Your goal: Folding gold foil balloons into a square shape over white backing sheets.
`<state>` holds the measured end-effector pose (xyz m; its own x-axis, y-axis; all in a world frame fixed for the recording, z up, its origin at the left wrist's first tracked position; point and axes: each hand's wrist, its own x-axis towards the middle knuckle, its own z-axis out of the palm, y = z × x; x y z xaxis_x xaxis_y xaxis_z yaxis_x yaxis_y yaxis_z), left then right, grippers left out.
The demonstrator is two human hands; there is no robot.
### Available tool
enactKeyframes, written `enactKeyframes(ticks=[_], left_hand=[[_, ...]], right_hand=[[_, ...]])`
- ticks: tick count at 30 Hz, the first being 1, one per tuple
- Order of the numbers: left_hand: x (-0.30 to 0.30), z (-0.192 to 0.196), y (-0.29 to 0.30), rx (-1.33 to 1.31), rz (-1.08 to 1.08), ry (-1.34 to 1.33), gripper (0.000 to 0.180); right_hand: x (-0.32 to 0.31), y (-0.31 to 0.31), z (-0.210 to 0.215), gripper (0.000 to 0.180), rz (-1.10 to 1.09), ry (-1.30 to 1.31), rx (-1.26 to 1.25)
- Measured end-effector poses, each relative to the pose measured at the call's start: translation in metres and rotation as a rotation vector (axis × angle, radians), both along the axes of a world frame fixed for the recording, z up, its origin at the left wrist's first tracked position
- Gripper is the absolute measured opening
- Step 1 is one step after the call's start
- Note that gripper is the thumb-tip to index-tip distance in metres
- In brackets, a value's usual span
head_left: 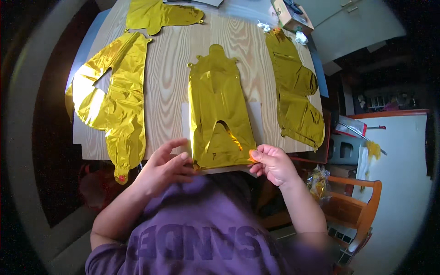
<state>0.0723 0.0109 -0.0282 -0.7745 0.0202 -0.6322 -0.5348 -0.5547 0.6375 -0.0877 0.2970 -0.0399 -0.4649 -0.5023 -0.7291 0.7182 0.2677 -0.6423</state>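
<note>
A gold foil balloon (219, 98), flat and partly folded, lies in front of me with its tabbed neck pointing away. Its lower part carries a curved slit with a bright orange-gold edge. My right hand (272, 164) pinches the near right corner of this balloon between thumb and fingers; an orange patch shows at the thumb tip. Beside the near left corner, my left hand (166, 168) is open with its fingers apart, and whether a fingertip touches the foil I cannot tell. A white sheet (255, 117) sticks out from under the balloon on both sides.
More flat gold foil balloons lie on the wooden table (167, 78): one at left (126, 98), one at right (295, 91), one at far left (160, 17). A tissue box (293, 17) and crumpled white tissue (301, 37) sit far right. A wooden chair (357, 206) stands right.
</note>
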Motion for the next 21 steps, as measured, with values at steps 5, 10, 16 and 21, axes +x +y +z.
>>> enactKeyframes(ticks=[5, 10, 16, 21], left_hand=[[-0.023, -0.009, 0.010, -0.212, 0.025, 0.148, 0.073], [-0.031, -0.023, 0.021, -0.513, -0.019, 0.209, 0.080], [-0.035, -0.010, 0.027, -0.566, -0.014, 0.178, 0.079], [-0.035, -0.013, 0.024, -0.466, 0.043, 0.186, 0.072]], right_hand=[[-0.002, 0.000, 0.002, 0.022, 0.052, 0.001, -0.019], [0.000, -0.006, 0.006, 0.020, 0.005, 0.031, 0.026], [-0.004, -0.010, 0.001, 0.026, 0.017, 0.114, 0.066], [-0.002, -0.009, -0.001, 0.027, 0.010, 0.130, 0.061]])
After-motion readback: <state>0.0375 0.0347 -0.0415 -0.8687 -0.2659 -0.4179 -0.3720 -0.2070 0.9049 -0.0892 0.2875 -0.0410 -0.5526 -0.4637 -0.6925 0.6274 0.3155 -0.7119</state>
